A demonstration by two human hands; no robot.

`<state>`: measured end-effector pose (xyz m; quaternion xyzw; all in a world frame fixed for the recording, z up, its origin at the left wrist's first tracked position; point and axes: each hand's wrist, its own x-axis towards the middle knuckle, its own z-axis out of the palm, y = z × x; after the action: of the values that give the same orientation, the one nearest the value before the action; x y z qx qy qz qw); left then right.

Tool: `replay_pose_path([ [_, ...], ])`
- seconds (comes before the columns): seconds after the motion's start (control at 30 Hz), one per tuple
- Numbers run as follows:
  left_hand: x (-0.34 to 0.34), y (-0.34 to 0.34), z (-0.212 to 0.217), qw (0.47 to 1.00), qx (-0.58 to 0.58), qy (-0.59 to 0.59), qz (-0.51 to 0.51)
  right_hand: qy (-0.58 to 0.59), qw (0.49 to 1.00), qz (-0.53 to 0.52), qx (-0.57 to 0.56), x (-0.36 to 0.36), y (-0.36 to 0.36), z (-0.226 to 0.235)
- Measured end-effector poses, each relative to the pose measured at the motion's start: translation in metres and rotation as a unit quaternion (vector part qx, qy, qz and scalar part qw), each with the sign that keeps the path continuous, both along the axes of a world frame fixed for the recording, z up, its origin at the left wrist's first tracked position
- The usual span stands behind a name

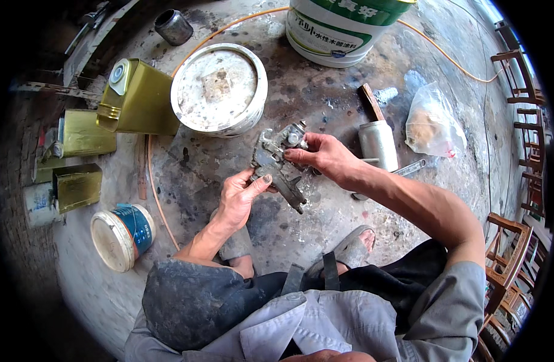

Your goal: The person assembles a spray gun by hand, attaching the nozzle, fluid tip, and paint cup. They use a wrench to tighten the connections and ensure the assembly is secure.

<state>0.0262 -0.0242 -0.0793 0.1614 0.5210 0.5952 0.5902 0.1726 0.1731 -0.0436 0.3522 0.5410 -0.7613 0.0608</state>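
I hold one grey metal part between both hands, above the stained floor and in front of my knees. Its long axis runs from the upper right, by my right fingertips, down past my left thumb to a thin stem that pokes out toward my lap.

My left hand cradles the part from below and from the left, fingers curled under the body, thumb pressed on its near face. My right hand comes in from the right and pinches the knobbed upper end with thumb and forefinger closed on it. Both hands touch the part, so neither is nearer; the right has the top, the left carries the weight.

Counted around my hands:
- Beyond the left hand, one white bucket lid, and past it one olive tin; two more tins lie further left.
- Below those, left of my left arm, one small pail on its side.
- Beyond the right hand, one white bucket.
- Just right of the right hand, one silver can, then one plastic bag.
- One orange hose runs behind.
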Motion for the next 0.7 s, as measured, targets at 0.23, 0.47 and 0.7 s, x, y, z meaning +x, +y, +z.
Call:
replay_pose_path([
  [0.23, 0.000, -0.002, -0.003, 1.000, -0.011, -0.003, 0.012, 0.055, 0.998, -0.043, -0.005, 0.013, -0.007, -0.028],
  [0.47, 0.002, 0.001, -0.005, 1.000, -0.010, 0.008, -0.001, -0.021, 0.997, 0.036, 0.064, 0.000, -0.006, -0.014],
  [0.7, 0.003, 0.003, -0.004, 1.000, -0.001, -0.010, 0.026, 0.124, 0.991, -0.017, -0.039, 0.009, -0.007, -0.028],
])
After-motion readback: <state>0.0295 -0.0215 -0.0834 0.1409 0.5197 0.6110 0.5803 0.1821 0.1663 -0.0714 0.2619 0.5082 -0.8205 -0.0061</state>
